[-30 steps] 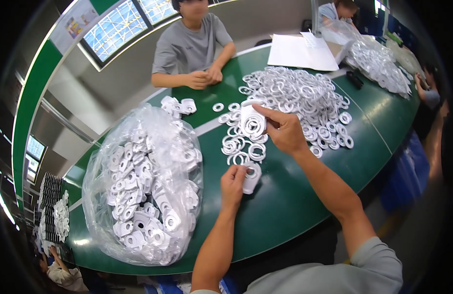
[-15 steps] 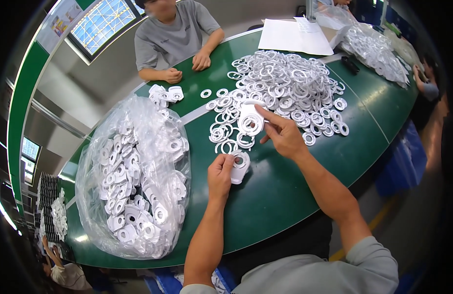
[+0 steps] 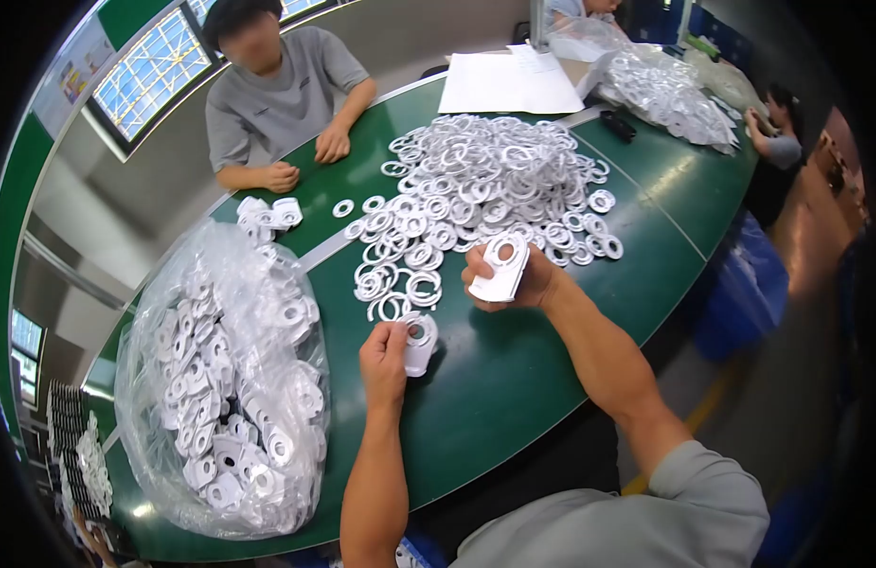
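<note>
My left hand (image 3: 386, 355) pinches a white plastic plate (image 3: 420, 358) by its ring-shaped end, with the rounded tab hanging down toward me. My right hand (image 3: 535, 279) grips a similar white plate (image 3: 500, 275), thumb and fingers around its edges. Its round-holed end points up and away, just in front of the loose white rings. Both plates are held above the green table (image 3: 514, 379), apart from each other. A large heap of white rings (image 3: 495, 170) lies just beyond my hands, with scattered rings (image 3: 395, 284) along its near left side.
A clear plastic bag (image 3: 220, 398) full of similar white plates stands left of my left arm. Across the table sits a person in grey (image 3: 286, 104), beside a few white plates (image 3: 268, 216). White paper sheets (image 3: 509, 83) and another full bag (image 3: 665, 95) lie at the far side.
My right hand has drawn its plate back from the rings toward me and turned it, so the holed end now points away. My left hand still holds its plate. The view has shifted.
</note>
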Motion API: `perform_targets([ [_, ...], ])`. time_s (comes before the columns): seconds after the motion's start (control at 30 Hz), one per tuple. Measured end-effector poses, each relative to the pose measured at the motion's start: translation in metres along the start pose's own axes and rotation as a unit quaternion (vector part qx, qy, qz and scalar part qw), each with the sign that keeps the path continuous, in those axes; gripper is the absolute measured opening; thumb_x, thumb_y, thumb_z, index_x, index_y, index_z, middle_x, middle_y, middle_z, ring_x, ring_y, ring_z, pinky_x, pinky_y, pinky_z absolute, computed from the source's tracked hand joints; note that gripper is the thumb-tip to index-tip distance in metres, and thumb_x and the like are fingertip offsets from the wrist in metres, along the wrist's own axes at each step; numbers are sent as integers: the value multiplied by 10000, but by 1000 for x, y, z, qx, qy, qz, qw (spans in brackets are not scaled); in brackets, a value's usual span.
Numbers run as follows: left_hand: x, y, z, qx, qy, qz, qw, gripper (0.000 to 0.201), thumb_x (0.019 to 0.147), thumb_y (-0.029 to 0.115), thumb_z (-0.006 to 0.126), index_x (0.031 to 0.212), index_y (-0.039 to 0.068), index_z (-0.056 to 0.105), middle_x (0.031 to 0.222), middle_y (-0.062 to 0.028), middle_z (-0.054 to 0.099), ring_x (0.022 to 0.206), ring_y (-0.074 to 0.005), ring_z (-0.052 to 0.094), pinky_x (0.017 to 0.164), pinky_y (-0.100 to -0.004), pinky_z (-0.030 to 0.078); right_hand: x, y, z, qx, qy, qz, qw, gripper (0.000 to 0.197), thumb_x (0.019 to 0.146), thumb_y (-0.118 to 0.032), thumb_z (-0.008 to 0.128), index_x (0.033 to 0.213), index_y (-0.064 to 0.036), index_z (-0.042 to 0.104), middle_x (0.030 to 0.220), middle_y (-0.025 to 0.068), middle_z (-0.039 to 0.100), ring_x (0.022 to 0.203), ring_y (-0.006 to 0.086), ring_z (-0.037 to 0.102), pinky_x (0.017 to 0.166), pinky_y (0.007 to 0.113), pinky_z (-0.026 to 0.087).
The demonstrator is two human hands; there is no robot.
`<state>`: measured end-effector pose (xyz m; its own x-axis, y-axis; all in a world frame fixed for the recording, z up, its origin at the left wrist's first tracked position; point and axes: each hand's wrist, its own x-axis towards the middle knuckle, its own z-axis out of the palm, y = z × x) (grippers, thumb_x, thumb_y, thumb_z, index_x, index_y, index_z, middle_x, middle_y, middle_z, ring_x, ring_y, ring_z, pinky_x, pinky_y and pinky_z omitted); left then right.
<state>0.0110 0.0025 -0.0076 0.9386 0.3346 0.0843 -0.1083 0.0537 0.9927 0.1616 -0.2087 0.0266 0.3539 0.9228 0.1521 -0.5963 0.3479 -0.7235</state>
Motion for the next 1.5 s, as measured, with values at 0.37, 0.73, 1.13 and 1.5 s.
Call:
perform_targets([
  [0.37, -19, 25, 26, -216, -137, -123, 959, 252, 978, 219, 546, 994, -15, 637, 911, -27, 625, 802, -87, 569, 717, -224, 455, 2, 7, 28, -117, -58, 118, 984, 366, 764, -359, 715, 854, -27, 590, 824, 34, 597, 757, 123, 588, 639, 244, 461],
  [0.73, -19, 13, 14, -197, -240, -156, 938, 262, 941, 221, 598, 923, -31, 668, 1031, -45, 582, 922, -143, 547, 829, -269, 429, 11, 22, 27, -216, 11, 126, 968, 139, 845, -164, 603, 911, -42, 617, 833, 26, 614, 752, 106, 583, 671, 241, 469],
  [1.13, -6, -3, 9, -51, -6, 38, 998, 227, 921, 201, 634, 927, -15, 705, 1050, -76, 585, 979, -169, 532, 843, -281, 414, 12, 19, 35, -273, 211, -32, 938, 216, 922, -102, 530, 1067, 31, 620, 935, 104, 656, 810, 157, 633, 668, 278, 523],
  [1.5, -3, -4, 8, 81, 24, 85, 993, 247, 921, 234, 638, 957, -2, 703, 1041, -103, 573, 996, -204, 539, 849, -303, 428, 17, 19, 38, -371, 234, -60, 897, 172, 870, -118, 671, 981, 12, 661, 850, 58, 678, 713, 97, 606, 603, 240, 498],
])
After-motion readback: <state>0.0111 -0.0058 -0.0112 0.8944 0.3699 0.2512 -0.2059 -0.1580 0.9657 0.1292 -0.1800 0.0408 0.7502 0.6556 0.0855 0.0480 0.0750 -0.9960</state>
